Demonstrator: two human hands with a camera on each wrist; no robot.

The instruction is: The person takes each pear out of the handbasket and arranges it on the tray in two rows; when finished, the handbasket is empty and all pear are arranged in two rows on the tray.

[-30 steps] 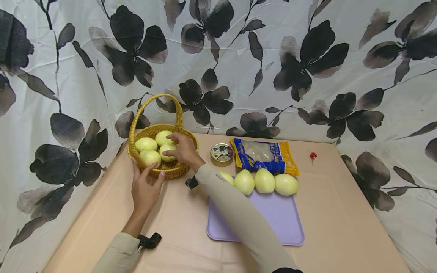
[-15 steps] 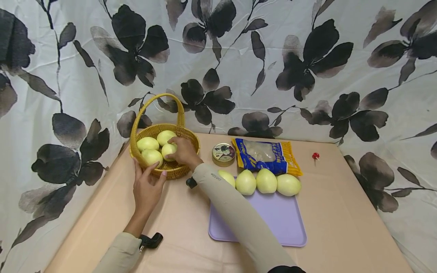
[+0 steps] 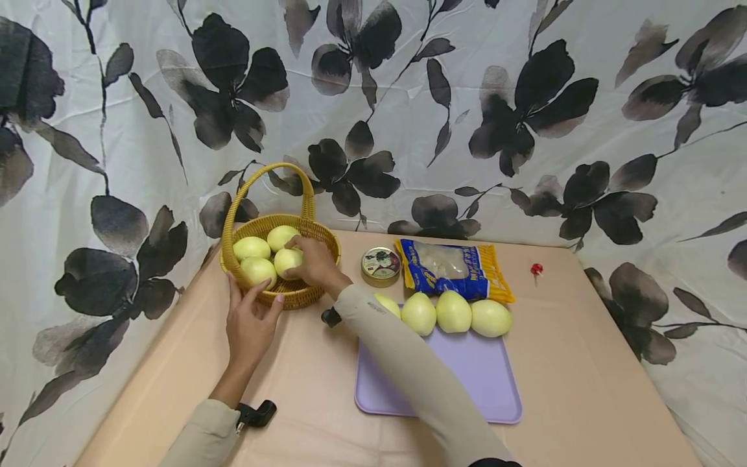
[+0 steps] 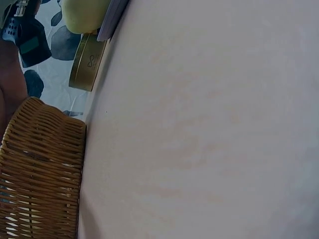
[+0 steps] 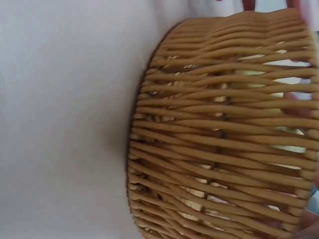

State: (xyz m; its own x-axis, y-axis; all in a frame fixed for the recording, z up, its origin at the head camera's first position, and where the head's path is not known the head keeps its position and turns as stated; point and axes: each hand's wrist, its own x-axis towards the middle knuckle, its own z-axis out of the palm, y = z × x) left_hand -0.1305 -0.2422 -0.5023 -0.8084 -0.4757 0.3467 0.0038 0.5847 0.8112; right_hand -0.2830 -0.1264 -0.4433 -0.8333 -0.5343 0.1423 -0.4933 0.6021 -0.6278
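Pale green fruit (image 3: 288, 263), front right of four inside the yellow wicker basket (image 3: 297, 299); the right hand (image 3: 317, 261) reaches in over the rim and grips it, thumb on the near side, fingers on the far side. Left hand (image 3: 251, 321) at the basket's near left, fingers spread and fairly straight, touching the outside wall. The three other basket fruits (image 3: 251, 249) sit close around the gripped one, to its left and behind. Basket upright on the peach-coloured surface (image 3: 583, 363), tall arched handle (image 3: 281, 167) raised. Right of it, a round gold-sided tin (image 3: 380, 266) with a printed lid, then a blue and yellow packet (image 3: 449, 269) with a clear window. Nearer: lilac tray (image 3: 473, 379), four more fruits (image 3: 454, 312) in a row along its far edge, leftmost partly hidden by the right sleeve (image 3: 420, 370). Far right, well apart, a small red-topped item (image 3: 537, 268), too small to identify. Backdrop: white cloth (image 3: 438, 130), dark floral print. Right wrist view: mostly basket weave, with pale glimpses through the gaps.
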